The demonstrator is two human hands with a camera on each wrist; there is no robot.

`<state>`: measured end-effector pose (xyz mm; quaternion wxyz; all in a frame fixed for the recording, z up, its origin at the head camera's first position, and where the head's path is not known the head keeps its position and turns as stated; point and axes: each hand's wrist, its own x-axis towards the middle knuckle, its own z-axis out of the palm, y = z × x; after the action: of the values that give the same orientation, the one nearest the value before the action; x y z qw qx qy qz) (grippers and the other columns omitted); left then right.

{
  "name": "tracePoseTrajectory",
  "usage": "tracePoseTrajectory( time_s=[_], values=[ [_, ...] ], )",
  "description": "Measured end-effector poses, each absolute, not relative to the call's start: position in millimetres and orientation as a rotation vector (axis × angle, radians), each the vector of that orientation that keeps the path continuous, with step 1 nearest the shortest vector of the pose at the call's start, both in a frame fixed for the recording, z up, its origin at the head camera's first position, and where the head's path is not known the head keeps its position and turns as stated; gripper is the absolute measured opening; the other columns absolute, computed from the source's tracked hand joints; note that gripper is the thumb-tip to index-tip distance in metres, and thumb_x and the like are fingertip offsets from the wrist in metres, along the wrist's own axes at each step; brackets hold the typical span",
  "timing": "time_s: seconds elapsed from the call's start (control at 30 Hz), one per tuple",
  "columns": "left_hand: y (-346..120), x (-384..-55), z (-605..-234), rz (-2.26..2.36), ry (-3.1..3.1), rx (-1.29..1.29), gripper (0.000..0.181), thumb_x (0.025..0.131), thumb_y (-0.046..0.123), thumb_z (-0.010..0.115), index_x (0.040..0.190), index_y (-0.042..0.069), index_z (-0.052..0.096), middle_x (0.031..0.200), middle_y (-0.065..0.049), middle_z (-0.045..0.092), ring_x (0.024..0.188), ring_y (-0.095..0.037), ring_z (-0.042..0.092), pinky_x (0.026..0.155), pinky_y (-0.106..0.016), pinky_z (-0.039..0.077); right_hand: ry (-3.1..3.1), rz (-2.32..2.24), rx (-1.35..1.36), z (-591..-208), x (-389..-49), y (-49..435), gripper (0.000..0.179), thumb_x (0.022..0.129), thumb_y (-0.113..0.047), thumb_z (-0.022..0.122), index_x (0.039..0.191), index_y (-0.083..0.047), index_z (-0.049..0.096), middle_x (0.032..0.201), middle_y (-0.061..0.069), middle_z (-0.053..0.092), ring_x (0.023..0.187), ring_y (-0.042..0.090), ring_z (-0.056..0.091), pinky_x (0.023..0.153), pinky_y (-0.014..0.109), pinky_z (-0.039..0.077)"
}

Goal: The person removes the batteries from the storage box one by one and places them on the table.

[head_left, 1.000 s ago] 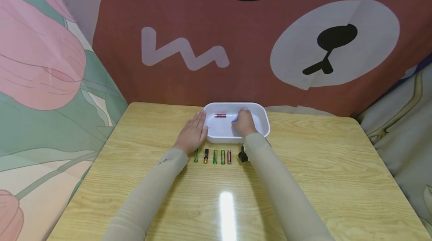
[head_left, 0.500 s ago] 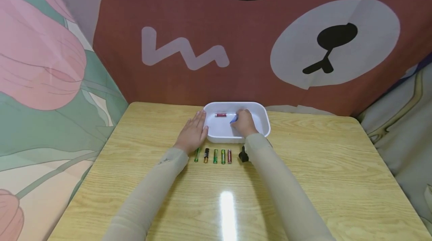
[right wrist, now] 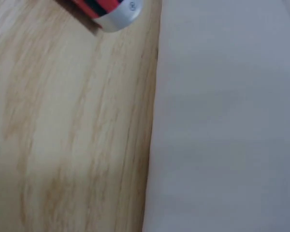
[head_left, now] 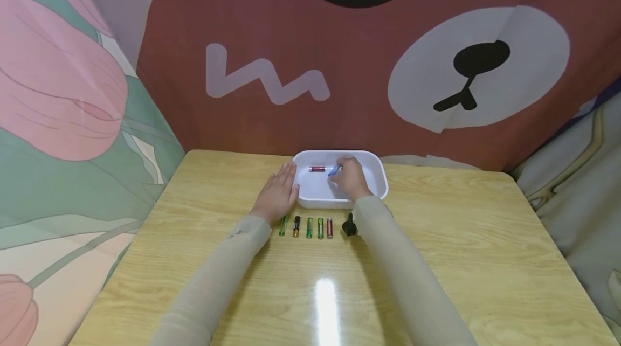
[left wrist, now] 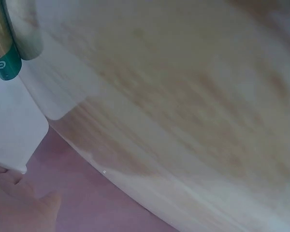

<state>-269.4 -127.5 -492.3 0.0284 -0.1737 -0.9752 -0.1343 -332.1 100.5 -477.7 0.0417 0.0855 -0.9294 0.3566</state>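
Note:
A white tray [head_left: 324, 204] stands at the table's far edge. Inside it, my right hand [head_left: 351, 178] pinches a small blue cylinder [head_left: 335, 170], tilted and about as long as a battery; its kind is unclear. Beside it, toward the left, a red battery [head_left: 317, 169] lies crosswise on the tray floor. My left hand [head_left: 276, 193] rests with straight fingers against the tray's left rim. Part of that hand [left wrist: 24, 208] shows in the left wrist view, near the tray corner [left wrist: 19, 121]. The right wrist view shows only the tray's wall [right wrist: 222, 116] and a red battery end [right wrist: 118, 17].
In front of the tray runs a row of batteries: green [head_left: 283, 226], black and gold [head_left: 296, 226], green [head_left: 309, 228], another green [head_left: 321, 228] and red [head_left: 330, 228]. A black device [head_left: 349, 226] sits at my right wrist. A curtain [head_left: 271, 125] hangs behind the table.
My right fingers have shifted slightly, and more of the blue cylinder shows, turned a little to the left. The left hand keeps its place on the rim. The head view has tilted slightly.

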Motion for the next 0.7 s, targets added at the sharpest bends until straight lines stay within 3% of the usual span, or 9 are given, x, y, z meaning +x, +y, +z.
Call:
tracePoseTrajectory(
  time_s=[0.27,0.7],
  values=[
    [-129.2,-269.1,-495.1,-0.421,-2.989,-0.551,0.063,0.110,0.037,0.029,0.163,0.006,0.015,0.169,-0.007,0.014,0.156,-0.022,0.011,0.125,-0.049,0.018,-2.847,1.050,0.372,-471.2,-325.7,98.1,0.053,0.078,-0.005,0.085,0.125,0.010,0.066,0.119,0.028,0.062,0.114,0.039,0.060,0.106,0.044,0.048],
    [-129.4,-269.2,-495.2,-0.413,-2.990,-0.557,0.062,0.110,0.036,0.030,0.163,0.006,0.014,0.169,-0.006,0.013,0.156,-0.022,0.010,0.125,-0.049,0.019,-2.778,1.065,0.474,-461.0,-306.0,101.9,0.050,0.079,-0.006,0.085,0.124,0.008,0.067,0.114,0.024,0.063,0.103,0.035,0.063,0.093,0.043,0.056]
  ],
)
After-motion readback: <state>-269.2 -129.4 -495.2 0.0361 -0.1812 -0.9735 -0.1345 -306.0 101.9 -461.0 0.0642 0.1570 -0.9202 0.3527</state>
